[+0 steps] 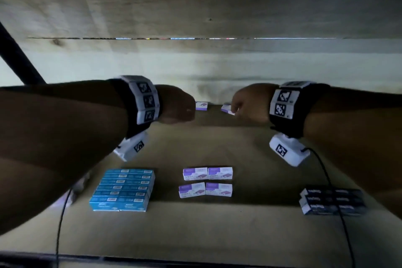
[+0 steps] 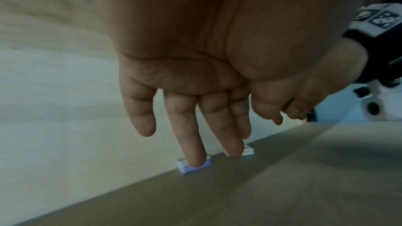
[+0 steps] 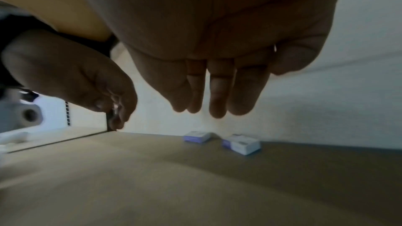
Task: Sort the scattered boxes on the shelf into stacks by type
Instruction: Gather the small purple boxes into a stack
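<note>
Two small purple-and-white boxes lie loose against the shelf's back wall, a left one (image 1: 201, 106) (image 2: 191, 167) (image 3: 196, 137) and a right one (image 1: 227, 108) (image 2: 248, 150) (image 3: 241, 143). My left hand (image 1: 186, 111) (image 2: 195, 126) hovers just left of them, fingers extended and holding nothing. From the right, my right hand (image 1: 236, 109) (image 3: 213, 100) reaches in with straight fingers above the right box, apart from it in the right wrist view. Nearer the front sit a blue stack (image 1: 123, 189), a block of purple boxes (image 1: 206, 181) and a dark navy stack (image 1: 332, 201).
The brown shelf board (image 1: 250, 224) lies bare between the front stacks and the back wall (image 1: 195, 72). The shelf above (image 1: 195, 6) hangs low overhead. A dark diagonal brace (image 1: 19, 59) crosses the left corner. Wrist-camera cables (image 1: 330, 180) trail over the board.
</note>
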